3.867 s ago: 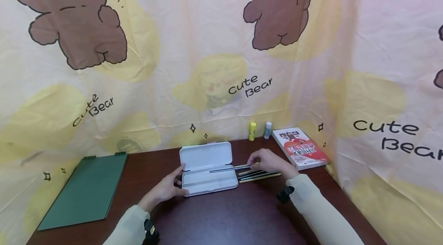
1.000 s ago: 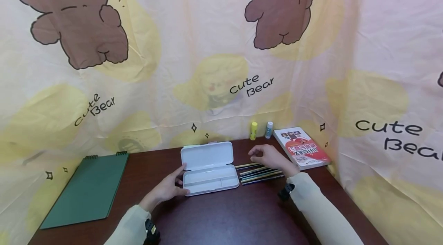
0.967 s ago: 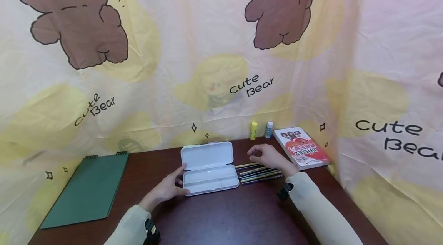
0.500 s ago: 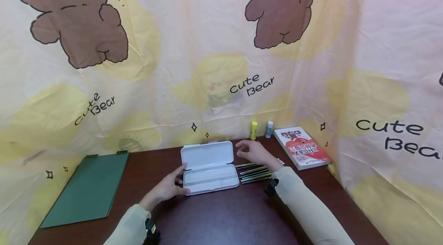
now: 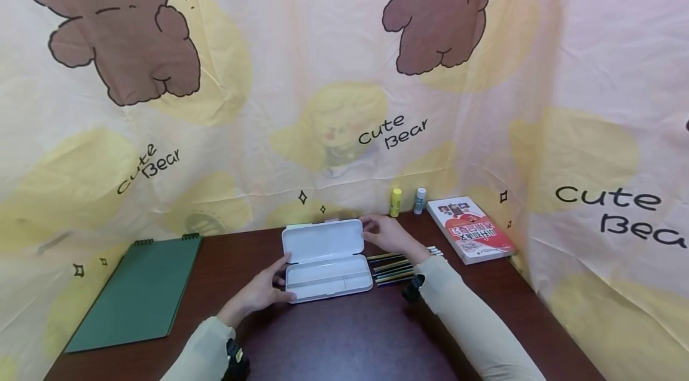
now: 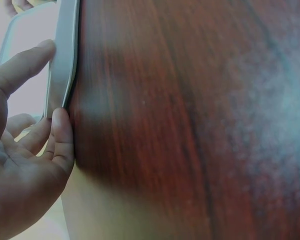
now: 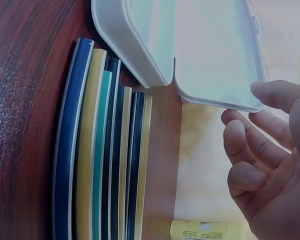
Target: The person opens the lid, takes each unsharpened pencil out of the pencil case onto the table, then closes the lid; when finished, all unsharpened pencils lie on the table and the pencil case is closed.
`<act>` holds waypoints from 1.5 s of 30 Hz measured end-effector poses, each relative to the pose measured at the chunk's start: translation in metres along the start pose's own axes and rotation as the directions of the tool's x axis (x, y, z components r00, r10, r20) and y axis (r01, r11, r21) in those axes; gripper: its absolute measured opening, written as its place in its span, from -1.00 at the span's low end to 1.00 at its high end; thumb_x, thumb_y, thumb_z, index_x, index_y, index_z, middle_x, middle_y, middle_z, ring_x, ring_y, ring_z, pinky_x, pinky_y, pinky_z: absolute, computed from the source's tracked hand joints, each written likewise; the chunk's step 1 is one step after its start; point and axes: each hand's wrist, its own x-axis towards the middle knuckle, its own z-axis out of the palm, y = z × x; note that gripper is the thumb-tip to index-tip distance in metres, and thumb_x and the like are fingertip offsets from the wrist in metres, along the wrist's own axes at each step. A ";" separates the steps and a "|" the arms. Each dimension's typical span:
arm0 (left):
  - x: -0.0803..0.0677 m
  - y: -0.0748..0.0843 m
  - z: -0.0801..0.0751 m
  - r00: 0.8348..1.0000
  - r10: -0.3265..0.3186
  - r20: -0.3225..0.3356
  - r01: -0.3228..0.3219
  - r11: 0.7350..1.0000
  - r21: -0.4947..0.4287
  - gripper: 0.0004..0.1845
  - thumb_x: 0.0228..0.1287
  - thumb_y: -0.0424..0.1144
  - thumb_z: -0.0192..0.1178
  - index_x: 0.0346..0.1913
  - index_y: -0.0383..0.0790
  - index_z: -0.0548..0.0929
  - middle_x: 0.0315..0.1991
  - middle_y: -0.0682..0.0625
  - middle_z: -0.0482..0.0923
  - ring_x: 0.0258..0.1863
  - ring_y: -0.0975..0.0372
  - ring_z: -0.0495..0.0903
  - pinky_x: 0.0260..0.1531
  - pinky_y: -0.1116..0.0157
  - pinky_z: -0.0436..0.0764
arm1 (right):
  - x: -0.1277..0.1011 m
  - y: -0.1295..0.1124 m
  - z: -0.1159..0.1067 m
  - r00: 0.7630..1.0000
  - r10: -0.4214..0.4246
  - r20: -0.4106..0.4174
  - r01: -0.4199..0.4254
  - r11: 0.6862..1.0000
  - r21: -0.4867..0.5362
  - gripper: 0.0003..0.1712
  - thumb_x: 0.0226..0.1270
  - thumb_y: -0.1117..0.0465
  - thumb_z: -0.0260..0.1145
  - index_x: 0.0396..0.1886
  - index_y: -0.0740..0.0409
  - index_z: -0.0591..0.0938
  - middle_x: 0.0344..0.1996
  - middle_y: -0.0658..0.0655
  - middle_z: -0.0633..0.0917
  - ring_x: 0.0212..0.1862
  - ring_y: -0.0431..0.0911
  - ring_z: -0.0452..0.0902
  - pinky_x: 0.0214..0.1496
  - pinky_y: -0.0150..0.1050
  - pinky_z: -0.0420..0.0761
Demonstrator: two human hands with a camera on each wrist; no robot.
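We see the left hand (image 5: 262, 291) at the case's (image 5: 326, 258) near-left corner, fingers loosely spread, touching its edge. Case lies open mid-desk (image 5: 344, 339). Pencils (image 5: 392, 267) lie just right of it. Right hand (image 5: 386, 234), fingers relaxed, is at the lid's (image 5: 322, 240) far-right corner.

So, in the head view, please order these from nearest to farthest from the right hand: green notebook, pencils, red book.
From the right hand:
1. pencils, just below the hand, right of the pencil case.
2. red book, at the table's far right.
3. green notebook, at the far left edge.
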 end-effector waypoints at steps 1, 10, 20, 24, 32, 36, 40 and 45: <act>0.000 0.000 0.000 1.000 0.002 -0.001 -0.002 1.000 0.002 0.11 0.01 -0.19 0.55 0.59 0.01 0.10 0.39 -0.15 0.40 0.02 0.12 0.47 -0.07 0.21 0.50 | 0.000 0.000 0.000 1.000 0.001 0.001 -0.001 1.000 -0.001 -0.60 0.38 0.13 0.35 0.17 0.05 0.61 -0.13 0.02 0.75 -0.06 -0.13 0.65 -0.02 -0.16 0.61; 0.003 -0.001 0.002 0.999 0.028 -0.039 -0.027 0.999 0.034 0.07 0.00 -0.19 0.56 0.57 0.01 0.17 0.35 -0.11 0.43 -0.06 0.15 0.49 -0.16 0.28 0.52 | -0.008 -0.002 -0.008 1.000 -0.025 -0.004 0.025 0.999 0.023 -0.68 0.42 0.11 0.31 0.11 0.03 0.64 -0.10 0.03 0.74 -0.06 -0.10 0.65 -0.07 -0.17 0.64; 0.000 -0.003 0.007 0.994 0.036 -0.099 -0.029 0.997 0.072 0.01 -0.03 -0.18 0.58 0.51 -0.01 0.28 0.36 -0.11 0.44 -0.08 0.18 0.56 -0.22 0.32 0.60 | -0.021 -0.005 -0.012 0.999 0.002 0.049 -0.006 0.997 0.080 -0.74 0.48 0.03 0.23 0.08 -0.09 0.63 -0.13 0.03 0.73 -0.27 -0.14 0.66 -0.24 -0.22 0.66; -0.001 -0.005 0.010 0.993 0.021 -0.118 -0.016 0.999 0.041 -0.06 -0.03 -0.19 0.58 0.45 -0.01 0.32 0.36 -0.11 0.44 -0.06 0.17 0.58 -0.20 0.28 0.65 | -0.027 -0.006 -0.012 0.997 0.015 0.079 -0.023 0.994 0.106 -0.74 0.52 -0.02 0.17 0.08 -0.10 0.62 -0.10 0.11 0.74 -0.31 -0.11 0.65 -0.24 -0.21 0.65; -0.005 -0.003 0.012 0.988 -0.001 -0.153 -0.008 0.998 -0.061 -0.05 -0.09 -0.30 0.60 0.32 -0.14 0.20 0.30 -0.20 0.49 -0.11 0.16 0.61 -0.20 0.25 0.63 | -0.035 -0.011 -0.012 0.995 -0.023 0.093 0.014 0.995 0.096 -0.72 0.57 -0.06 0.08 0.00 -0.06 0.62 -0.18 0.20 0.74 -0.30 0.11 0.62 -0.32 -0.24 0.56; -0.006 -0.001 0.011 0.989 0.000 -0.146 -0.011 0.997 -0.074 0.00 -0.10 -0.32 0.60 0.36 -0.05 0.17 0.30 -0.20 0.50 -0.11 0.15 0.60 -0.19 0.24 0.61 | -0.041 -0.011 -0.012 0.993 -0.047 0.106 0.037 0.995 0.094 -0.76 0.55 -0.04 0.12 -0.07 -0.05 0.62 -0.23 0.13 0.74 -0.35 0.01 0.61 -0.35 -0.27 0.54; -0.008 0.000 0.007 0.993 0.017 -0.117 -0.022 0.999 -0.045 -0.06 -0.06 -0.27 0.59 0.36 -0.02 0.24 0.29 -0.16 0.50 -0.07 0.13 0.60 -0.15 0.20 0.61 | -0.047 -0.009 -0.009 0.989 -0.043 0.141 0.032 0.996 0.081 -0.82 0.50 -0.07 0.19 -0.13 -0.14 0.62 -0.25 -0.03 0.72 -0.39 -0.12 0.59 -0.34 -0.28 0.56; -0.009 0.000 0.001 0.996 -0.002 -0.091 -0.002 0.999 -0.042 -0.14 -0.02 -0.07 0.57 0.33 0.00 0.33 0.24 -0.05 0.50 -0.01 0.14 0.57 -0.09 0.18 0.58 | -0.051 -0.002 -0.004 0.978 -0.054 0.199 0.047 0.998 0.043 -0.79 0.43 -0.13 0.25 -0.11 -0.20 0.64 -0.22 -0.13 0.72 -0.21 -0.19 0.59 -0.13 -0.22 0.59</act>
